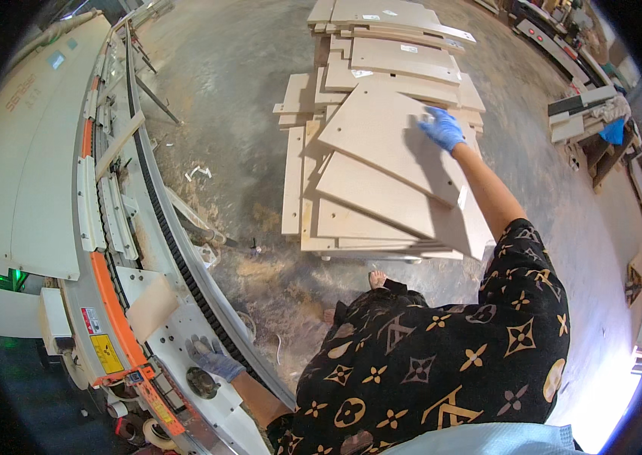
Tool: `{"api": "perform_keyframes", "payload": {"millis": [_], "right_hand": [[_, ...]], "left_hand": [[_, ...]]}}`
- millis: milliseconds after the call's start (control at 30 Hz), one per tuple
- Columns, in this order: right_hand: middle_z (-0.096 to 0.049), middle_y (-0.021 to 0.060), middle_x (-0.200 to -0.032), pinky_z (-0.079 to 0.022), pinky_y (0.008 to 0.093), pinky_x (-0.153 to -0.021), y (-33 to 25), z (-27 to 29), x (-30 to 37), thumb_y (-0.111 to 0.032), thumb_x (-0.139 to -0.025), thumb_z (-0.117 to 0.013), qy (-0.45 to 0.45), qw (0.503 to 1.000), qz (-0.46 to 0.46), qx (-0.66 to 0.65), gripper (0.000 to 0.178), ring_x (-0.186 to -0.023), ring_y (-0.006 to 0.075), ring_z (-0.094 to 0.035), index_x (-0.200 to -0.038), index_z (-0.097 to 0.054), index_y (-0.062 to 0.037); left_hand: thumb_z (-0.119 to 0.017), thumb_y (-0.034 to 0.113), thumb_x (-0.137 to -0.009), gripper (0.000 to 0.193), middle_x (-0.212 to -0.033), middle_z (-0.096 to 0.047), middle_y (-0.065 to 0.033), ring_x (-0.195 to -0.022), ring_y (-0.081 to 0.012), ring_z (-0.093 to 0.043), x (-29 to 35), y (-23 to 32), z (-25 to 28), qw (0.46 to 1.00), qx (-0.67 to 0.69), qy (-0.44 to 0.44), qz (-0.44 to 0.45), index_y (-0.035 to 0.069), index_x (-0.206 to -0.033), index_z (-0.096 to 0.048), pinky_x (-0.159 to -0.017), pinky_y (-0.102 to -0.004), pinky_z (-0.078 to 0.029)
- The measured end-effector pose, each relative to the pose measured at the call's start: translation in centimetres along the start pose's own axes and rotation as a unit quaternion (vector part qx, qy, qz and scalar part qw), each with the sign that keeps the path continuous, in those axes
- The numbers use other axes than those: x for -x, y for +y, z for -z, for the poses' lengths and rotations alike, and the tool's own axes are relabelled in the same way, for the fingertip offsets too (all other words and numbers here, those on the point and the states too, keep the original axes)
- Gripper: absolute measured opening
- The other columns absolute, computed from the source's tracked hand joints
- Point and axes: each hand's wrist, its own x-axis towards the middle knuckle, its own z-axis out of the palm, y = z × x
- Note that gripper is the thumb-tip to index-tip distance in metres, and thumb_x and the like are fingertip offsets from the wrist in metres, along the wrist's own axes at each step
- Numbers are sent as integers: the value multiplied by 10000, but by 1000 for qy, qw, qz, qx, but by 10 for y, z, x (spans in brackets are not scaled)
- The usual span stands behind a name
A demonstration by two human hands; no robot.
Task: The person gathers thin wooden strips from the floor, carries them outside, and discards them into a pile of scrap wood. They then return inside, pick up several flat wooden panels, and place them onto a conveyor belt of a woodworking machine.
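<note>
My right hand (442, 129), in a blue glove, reaches over the top panel (382, 129) of a stack of pale boards. Its fingers are spread, and a shadow falls on the board beside them; whether they touch it I cannot tell. That panel lies askew over another slanted panel (370, 193). At the lower left, my left hand (215, 360), in a greyish-blue glove, lies with fingers stretched out on the metal bed of a long machine (177, 341). Just beyond its fingertips a small pale board (152, 307) rests on the machine. A dark round knob (201, 383) is beside this hand.
A black chain track (173, 250) and an orange guard (112, 303) run along the machine. A narrow pale strip (120, 144) lies across it farther off. More boards (404, 57) are stacked beyond. Offcuts and a blue cloth (612, 131) are piled at the right.
</note>
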Motion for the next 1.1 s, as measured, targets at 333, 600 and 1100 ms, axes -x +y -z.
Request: {"api": "perform_keyframes", "payload": {"millis": [333,600,1100], "right_hand": [[-569,170,-1140,-447,373,-840,182,-51,-159,-360,-727,-683,27,908,-243,-339,630,-1011,289,-556,-1209,-504,5],[-628,101,-913,-490,323,-649,164,-30,-94,-371,-747,-687,-126,917,-150,-347,504,-746,197,-598,-1082,-585,-8],[-616,60,-1023,-480,263,-796,131,47,34,-306,-755,-713,-350,769,-94,-527,538,-919,145,-590,-1160,-544,5]], "left_hand": [[-517,282,-912,346,-1163,-545,-16,-975,-132,-520,97,-17,-95,996,-31,-84,12,148,-1228,-470,-764,-303,-470],[-606,250,-863,333,-1094,-579,13,-923,-150,-522,135,-27,-105,992,-12,-91,90,178,-1178,-523,-762,-319,-480],[-579,163,-877,330,-1097,-556,-64,-916,-122,-558,167,-42,-213,921,144,-358,62,78,-1189,-509,-669,-237,-516]]}}
